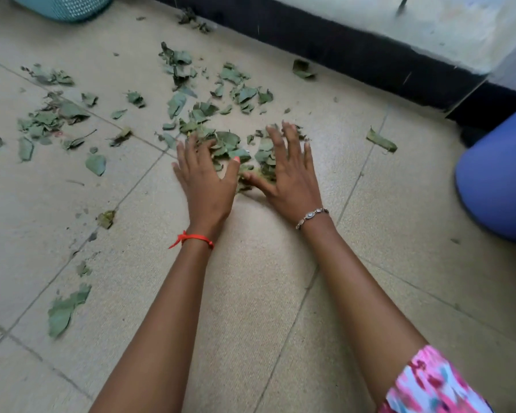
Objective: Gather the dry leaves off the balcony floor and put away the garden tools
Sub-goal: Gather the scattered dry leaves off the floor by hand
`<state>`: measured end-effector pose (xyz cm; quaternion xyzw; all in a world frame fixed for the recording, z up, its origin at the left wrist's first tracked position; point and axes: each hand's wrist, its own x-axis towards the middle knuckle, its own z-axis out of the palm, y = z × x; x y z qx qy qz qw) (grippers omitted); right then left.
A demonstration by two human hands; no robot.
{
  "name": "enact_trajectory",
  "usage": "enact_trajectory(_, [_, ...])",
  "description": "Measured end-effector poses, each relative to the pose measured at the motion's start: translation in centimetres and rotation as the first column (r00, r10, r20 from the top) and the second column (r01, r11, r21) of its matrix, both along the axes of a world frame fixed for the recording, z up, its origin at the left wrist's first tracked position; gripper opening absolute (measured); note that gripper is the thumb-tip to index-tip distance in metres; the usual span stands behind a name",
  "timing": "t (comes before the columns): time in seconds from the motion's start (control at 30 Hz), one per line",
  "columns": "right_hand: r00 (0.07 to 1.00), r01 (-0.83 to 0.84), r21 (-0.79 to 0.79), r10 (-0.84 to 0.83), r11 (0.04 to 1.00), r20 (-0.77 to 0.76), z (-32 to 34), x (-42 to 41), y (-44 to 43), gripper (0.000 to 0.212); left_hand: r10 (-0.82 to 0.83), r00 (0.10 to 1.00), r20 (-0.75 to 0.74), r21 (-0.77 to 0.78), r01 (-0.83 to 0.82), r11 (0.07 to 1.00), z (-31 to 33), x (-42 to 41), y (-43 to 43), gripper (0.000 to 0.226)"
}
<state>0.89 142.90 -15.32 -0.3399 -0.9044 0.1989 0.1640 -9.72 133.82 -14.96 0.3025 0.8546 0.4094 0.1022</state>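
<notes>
dull green, curled dry leaves [191,114] lie scattered on the tiled floor [280,278]; left hand [206,180] and right hand [289,171] press flat, fingers spread, around a small pile [251,156]. fingertips blurred.

You are looking down at a beige tiled floor [399,234] lying in soft, even light; a dark skirting band [340,46] is edging it, a pale ledge [429,25] sitting above, a blue tub [501,180] standing right, a teal basket [63,5] top left
</notes>
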Motion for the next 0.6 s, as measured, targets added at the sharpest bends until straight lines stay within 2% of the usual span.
enact_trajectory(0.07, [0.99,0.095,0.03,-0.091,0.995,-0.107,0.1,0.3,0.9,0.071,0.04,0.999,-0.027,-0.085,-0.042,0.996,-0.1,-0.8,1.2,0.06])
enact_trajectory(0.13, [0.948,0.298,0.115,-0.28,0.948,-0.15,0.2,1.5,2.6,0.061,0.055,0.998,-0.02,-0.058,-0.057,0.997,-0.3,-1.1,2.1,0.067])
enact_trajectory(0.2, [0.88,0.474,0.147,-0.464,0.868,-0.1,0.2,3.2,4.7,0.059,0.053,0.998,-0.03,-0.028,-0.054,0.998,-0.5,-1.0,2.5,0.069])
enact_trajectory(0.3, [0.811,0.582,0.036,-0.583,0.812,0.052,-0.1,5.4,7.3,0.064,0.058,0.998,-0.023,0.023,-0.058,0.998,-0.5,-0.8,2.3,0.074])
enact_trajectory(0.4, [0.832,0.55,-0.02,-0.546,0.835,0.101,-0.4,4.8,7.3,0.068,0.059,0.998,-0.001,0.072,-0.058,0.996,-0.2,-0.8,2.3,0.073])
enact_trajectory(0.47, [0.879,0.476,-0.082,-0.476,0.876,0.02,-0.1,2.9,5.5,0.066,0.048,0.999,0.013,0.091,-0.049,0.995,-0.2,-0.7,2.3,0.072])
enact_trajectory(0.57, [0.958,0.23,-0.238,-0.263,0.944,-0.116,0.5,-0.4,1.9,0.049,0.041,0.999,0.026,0.143,-0.045,0.989,-0.3,-0.8,2.2,0.069])
enact_trajectory(0.6, [0.955,0.167,-0.287,-0.228,0.943,-0.191,0.8,-1.3,1.3,0.046,0.043,0.998,0.037,0.172,-0.049,0.984,-0.3,-0.8,2.2,0.067])
